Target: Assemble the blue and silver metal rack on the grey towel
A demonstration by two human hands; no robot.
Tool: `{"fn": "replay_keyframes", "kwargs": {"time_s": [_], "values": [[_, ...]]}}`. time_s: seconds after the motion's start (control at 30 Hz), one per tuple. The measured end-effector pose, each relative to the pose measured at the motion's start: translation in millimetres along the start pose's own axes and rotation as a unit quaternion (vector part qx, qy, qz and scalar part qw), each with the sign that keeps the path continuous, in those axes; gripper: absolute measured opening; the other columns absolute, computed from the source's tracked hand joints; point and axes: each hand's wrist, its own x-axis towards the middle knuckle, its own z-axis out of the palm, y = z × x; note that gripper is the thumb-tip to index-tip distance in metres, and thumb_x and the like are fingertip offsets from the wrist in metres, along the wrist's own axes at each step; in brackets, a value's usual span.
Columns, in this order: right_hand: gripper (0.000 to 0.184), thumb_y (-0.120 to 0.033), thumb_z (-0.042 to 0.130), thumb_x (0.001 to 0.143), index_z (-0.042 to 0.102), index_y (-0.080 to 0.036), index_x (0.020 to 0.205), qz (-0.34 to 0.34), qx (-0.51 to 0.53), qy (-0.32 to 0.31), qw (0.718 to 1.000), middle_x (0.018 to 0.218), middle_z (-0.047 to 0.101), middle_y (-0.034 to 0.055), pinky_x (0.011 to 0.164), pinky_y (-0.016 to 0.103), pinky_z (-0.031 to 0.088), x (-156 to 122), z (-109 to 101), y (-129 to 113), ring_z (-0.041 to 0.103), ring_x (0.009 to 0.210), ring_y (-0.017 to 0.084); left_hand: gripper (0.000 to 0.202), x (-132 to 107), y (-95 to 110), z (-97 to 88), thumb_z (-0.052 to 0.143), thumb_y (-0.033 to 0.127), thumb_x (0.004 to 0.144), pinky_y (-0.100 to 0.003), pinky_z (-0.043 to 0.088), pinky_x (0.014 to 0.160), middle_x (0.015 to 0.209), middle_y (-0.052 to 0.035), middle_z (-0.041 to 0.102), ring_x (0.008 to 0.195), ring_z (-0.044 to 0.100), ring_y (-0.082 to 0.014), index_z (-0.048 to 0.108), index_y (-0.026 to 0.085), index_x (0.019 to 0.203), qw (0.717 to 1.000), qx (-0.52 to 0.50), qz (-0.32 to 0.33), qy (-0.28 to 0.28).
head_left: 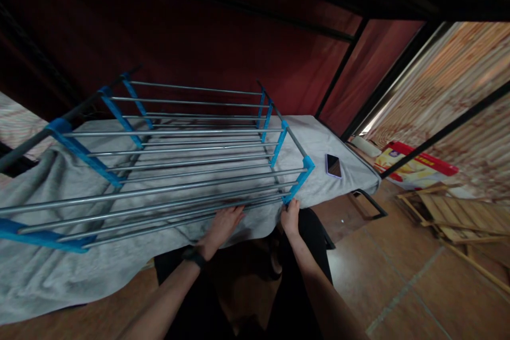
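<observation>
A rack (187,162) of silver metal rods and blue plastic side brackets lies across a bed covered by a grey blanket (51,271). My left hand (222,226) rests with its fingers over the lowest front rods, near the middle of the rack. A dark watch band sits on that wrist. My right hand (290,216) is closed around the bottom end of the near right blue bracket (297,183), at the bed's front edge.
A phone (333,165) lies face up on the blanket right of the rack. A red curtain hangs behind the bed inside a black metal bunk frame. On the tiled floor to the right lie a red and yellow box (414,167) and wooden slats (462,218).
</observation>
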Motion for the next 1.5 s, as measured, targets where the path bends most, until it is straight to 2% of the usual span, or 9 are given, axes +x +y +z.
{"fn": "replay_keyframes", "kwargs": {"time_s": [0.1,0.2,0.6,1.0,1.3,1.4,1.5], "values": [[0.014,-0.015,0.044,0.079,0.046,-0.023,0.09,-0.005,-0.005,-0.001,1.0,0.095,0.047,0.0084,0.092,0.046,0.043,-3.4,0.0,-2.2,0.048,0.096,0.028,0.034,13.8,10.1,0.0,0.045,0.027,0.101,-0.034,0.053,0.089,0.113,-0.0086,0.073,0.104,0.069,-0.023,0.061,0.023,0.13,0.998,-0.041,-0.012,-0.037],[0.015,-0.015,0.043,0.081,0.047,-0.022,0.093,-0.006,-0.013,-0.003,1.0,0.098,0.048,0.0099,0.094,0.047,0.042,-6.3,0.1,-3.9,0.048,0.098,0.029,0.033,13.2,12.8,-1.5,0.046,0.029,0.101,-0.032,0.054,0.086,0.112,-0.0063,0.074,0.103,0.07,-0.0228,0.063,0.026,0.129,0.997,-0.054,-0.031,-0.048],[0.013,-0.017,0.042,0.085,0.047,-0.022,0.096,-0.016,-0.039,-0.003,0.999,0.099,0.047,0.0095,0.096,0.046,0.043,-7.5,-2.6,-10.2,0.048,0.102,0.028,0.034,10.5,11.7,-2.5,0.045,0.031,0.102,-0.033,0.054,0.084,0.113,-0.0046,0.074,0.101,0.071,-0.0228,0.063,0.029,0.131,0.997,-0.061,-0.031,-0.044],[0.012,-0.022,0.038,0.091,0.048,-0.02,0.097,-0.025,-0.07,-0.006,0.997,0.1,0.049,0.0123,0.094,0.048,0.043,-9.8,-3.5,-13.6,0.05,0.101,0.03,0.036,9.4,13.0,-4.2,0.043,0.024,0.101,-0.03,0.054,0.083,0.114,-0.0049,0.074,0.102,0.071,-0.0208,0.061,0.029,0.132,0.996,-0.069,-0.018,-0.044],[0.011,-0.024,0.039,0.091,0.049,-0.021,0.095,-0.031,-0.091,0.003,0.995,0.099,0.051,0.012,0.093,0.047,0.044,-7.7,-2.2,-11.5,0.052,0.1,0.029,0.037,11.6,10.6,-0.7,0.04,0.028,0.103,-0.032,0.053,0.082,0.115,-0.0059,0.073,0.1,0.071,-0.0227,0.061,0.029,0.133,0.998,-0.045,-0.011,-0.051],[0.007,-0.026,0.042,0.089,0.047,-0.021,0.092,-0.036,-0.088,-0.002,0.995,0.096,0.051,0.0116,0.093,0.047,0.044,-8.9,-4.7,-11.4,0.052,0.098,0.029,0.036,10.0,15.3,-2.6,0.04,0.028,0.103,-0.032,0.052,0.083,0.115,-0.0063,0.073,0.102,0.07,-0.022,0.06,0.027,0.133,0.998,-0.045,-0.019,-0.048],[0.008,-0.027,0.043,0.085,0.044,-0.021,0.089,-0.043,-0.07,-0.019,0.996,0.095,0.05,0.0131,0.095,0.053,0.041,-11.4,-11.0,-10.9,0.049,0.1,0.033,0.034,4.6,24.5,-8.7,0.042,0.026,0.102,-0.031,0.05,0.085,0.115,-0.0076,0.072,0.104,0.068,-0.0208,0.062,0.024,0.13,0.998,-0.04,-0.009,-0.05]]}}
